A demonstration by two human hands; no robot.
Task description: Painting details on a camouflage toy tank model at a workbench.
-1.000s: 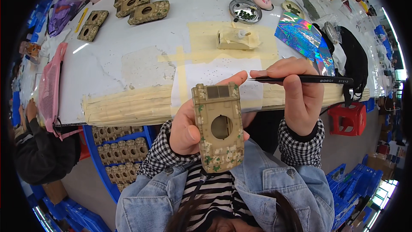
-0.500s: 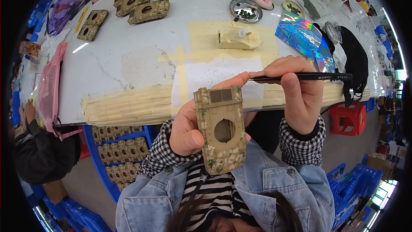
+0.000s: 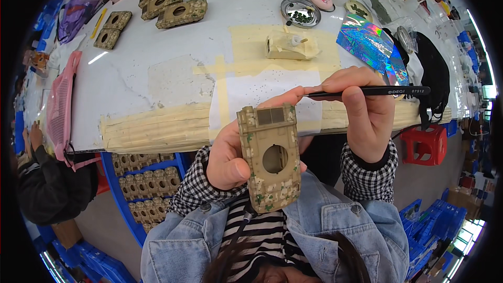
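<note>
A camouflage-painted model tank hull (image 3: 272, 188) with a round hole in its top rests in my left hand (image 3: 228, 162), whose thumb and fingers hold it by the sides. My right hand (image 3: 367, 115) pinches black tweezers (image 3: 367, 92) held almost level. The tweezers' tip touches or nearly touches the outstretched left index fingertip, just beyond the hull's far end. Whether anything tiny sits at the tip is too small to tell. Under both hands lies a white paper sheet (image 3: 246, 86) scattered with tiny specks.
Beyond the sheet stands a tape-covered block (image 3: 292, 46). A round metal dish (image 3: 314, 17) holds small dark green parts. More hulls (image 3: 181, 14) lie at the far left. A blue rack of hulls (image 3: 137, 220) is at my left side, and a red stool (image 3: 425, 145) is at right.
Almost nothing differs. The tweezers' rear end and my right hand have shifted up very slightly; the hull stays in my left hand.
</note>
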